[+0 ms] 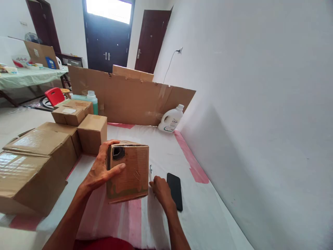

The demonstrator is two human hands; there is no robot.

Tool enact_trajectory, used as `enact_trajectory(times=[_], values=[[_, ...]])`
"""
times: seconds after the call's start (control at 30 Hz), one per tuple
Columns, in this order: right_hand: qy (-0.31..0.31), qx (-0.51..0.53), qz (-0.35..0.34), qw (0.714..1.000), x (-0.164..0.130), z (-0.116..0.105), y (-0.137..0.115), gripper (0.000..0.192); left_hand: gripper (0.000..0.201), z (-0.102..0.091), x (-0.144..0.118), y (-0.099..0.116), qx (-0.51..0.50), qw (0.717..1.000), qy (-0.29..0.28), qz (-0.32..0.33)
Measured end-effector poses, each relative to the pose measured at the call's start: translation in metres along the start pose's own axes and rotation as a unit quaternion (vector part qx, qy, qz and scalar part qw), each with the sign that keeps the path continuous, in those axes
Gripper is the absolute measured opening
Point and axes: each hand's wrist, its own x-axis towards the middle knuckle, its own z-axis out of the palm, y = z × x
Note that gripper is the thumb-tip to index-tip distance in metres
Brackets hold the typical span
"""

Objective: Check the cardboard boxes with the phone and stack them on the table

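Note:
My left hand [102,168] grips a small cardboard box [130,173] by its left side and top edge, holding it tilted above the white and pink table cover [161,146]. The box has a dark round hole near its upper left corner. My right hand [161,190] is just right of the box's lower corner, its fingers closed around a thin pen-like tool [151,172] that points up beside the box. A black phone [174,191] lies flat just right of that hand.
Several sealed cardboard boxes [39,156] are stacked at the left. A tall cardboard sheet [130,97] stands across the back, with a white detergent jug [171,118] and a green bottle [91,99] by it. A white wall runs along the right.

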Motion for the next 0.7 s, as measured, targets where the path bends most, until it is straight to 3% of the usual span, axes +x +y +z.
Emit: enact_trajectory(times=[0.13, 0.23, 0.33, 0.43, 0.57, 0.7], values=[[0.010, -0.054, 0.041, 0.998, -0.020, 0.012, 0.012, 0.024, 0.067, 0.000, 0.001, -0.001, -0.001, 1.000, -0.003, -0.013], [0.031, -0.100, 0.075, 0.992, -0.024, -0.007, 0.018, 0.027, 0.068, 0.000, 0.001, -0.001, 0.001, 1.000, -0.002, -0.018], [0.064, -0.172, 0.152, 0.971, -0.026, -0.030, 0.030, 0.021, 0.068, 0.001, 0.000, -0.001, 0.006, 1.000, 0.002, -0.020], [0.064, -0.212, 0.235, 0.946, -0.030, -0.045, 0.046, 0.044, 0.069, 0.002, 0.001, 0.001, 0.009, 1.000, 0.003, -0.018], [0.042, -0.176, 0.278, 0.943, -0.027, -0.051, 0.059, 0.069, 0.065, 0.004, 0.001, 0.005, 0.007, 1.000, 0.004, -0.001], [0.042, -0.073, 0.252, 0.964, -0.026, -0.051, 0.061, 0.057, 0.061, 0.006, -0.001, 0.008, 0.024, 1.000, 0.010, 0.015]])
